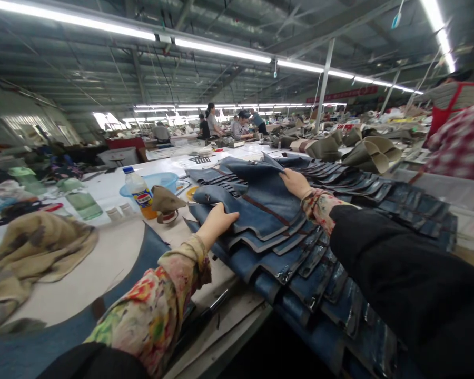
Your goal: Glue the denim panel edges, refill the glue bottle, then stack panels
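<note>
Floral sleeves, layered blue denim pieces [260, 210]

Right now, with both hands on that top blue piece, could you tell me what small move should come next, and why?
Probably lift the top blue piece clear of the fanned stack. The left hand already pinches its near rolled edge and the right hand rests on its far side, so it looks ready to peel away from the pieces beneath.

We can read only the Pepsi logo on the label of the plastic bottle [140, 193]; the far red banner [342, 95] is illegible.
</note>
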Demonstrator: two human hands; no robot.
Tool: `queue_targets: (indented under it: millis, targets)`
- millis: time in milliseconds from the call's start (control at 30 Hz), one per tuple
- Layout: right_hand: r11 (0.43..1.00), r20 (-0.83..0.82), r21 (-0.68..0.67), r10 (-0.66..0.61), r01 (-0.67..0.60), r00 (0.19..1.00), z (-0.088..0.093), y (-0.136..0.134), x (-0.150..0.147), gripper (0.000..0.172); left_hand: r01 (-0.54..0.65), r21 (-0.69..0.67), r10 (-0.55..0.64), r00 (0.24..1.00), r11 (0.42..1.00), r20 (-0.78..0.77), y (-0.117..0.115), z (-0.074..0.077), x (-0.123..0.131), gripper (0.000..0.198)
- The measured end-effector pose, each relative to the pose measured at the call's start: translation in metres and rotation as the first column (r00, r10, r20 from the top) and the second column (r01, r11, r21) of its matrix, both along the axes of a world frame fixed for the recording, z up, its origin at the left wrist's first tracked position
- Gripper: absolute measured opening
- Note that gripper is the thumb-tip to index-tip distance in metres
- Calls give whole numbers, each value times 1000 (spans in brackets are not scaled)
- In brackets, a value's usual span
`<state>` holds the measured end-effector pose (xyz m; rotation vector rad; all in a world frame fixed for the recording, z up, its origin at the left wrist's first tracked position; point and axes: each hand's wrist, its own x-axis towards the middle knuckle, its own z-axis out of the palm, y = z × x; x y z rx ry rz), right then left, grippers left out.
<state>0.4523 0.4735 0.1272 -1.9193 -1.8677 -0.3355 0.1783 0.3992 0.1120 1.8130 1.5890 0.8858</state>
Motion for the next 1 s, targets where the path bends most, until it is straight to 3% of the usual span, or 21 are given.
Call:
queue_targets:
  millis: [167, 300, 567, 667, 767, 900, 1000]
  targets:
    - [998, -2, -52, 25, -25, 1000, -21, 5, 3, 27, -1, 77, 24, 954, 997, -299, -5, -3, -6, 34]
    - [997, 14, -62, 54, -53, 998, -26, 10, 2, 26, -17, 114, 63, 909, 993, -412, -13, -4, -11, 45]
    - [999, 46, -32, 10, -9, 999, -28, 34, -5, 35, -70, 114, 113, 892, 991, -437, -15, -5, -14, 44]
    - [1000, 91, -23, 9, -7, 996, -34, 32, -5, 33, -90, 120, 134, 889, 989, -438, -15, -8, -16, 46]
    - [999, 176, 14, 39, -42, 984, -35, 20, -2, 43, -104, 135, 153, 887, 985, -436, -14, -11, -17, 49]
    - [977, 377, -121, 206, -173, 903, -29, 4, 4, 41, -51, 157, 113, 899, 986, -423, -20, -7, -22, 51]
    - [960, 403, -224, 250, -170, 880, -20, -3, 8, 36, 46, 152, 21, 911, 987, -413, -41, 5, -49, 50]
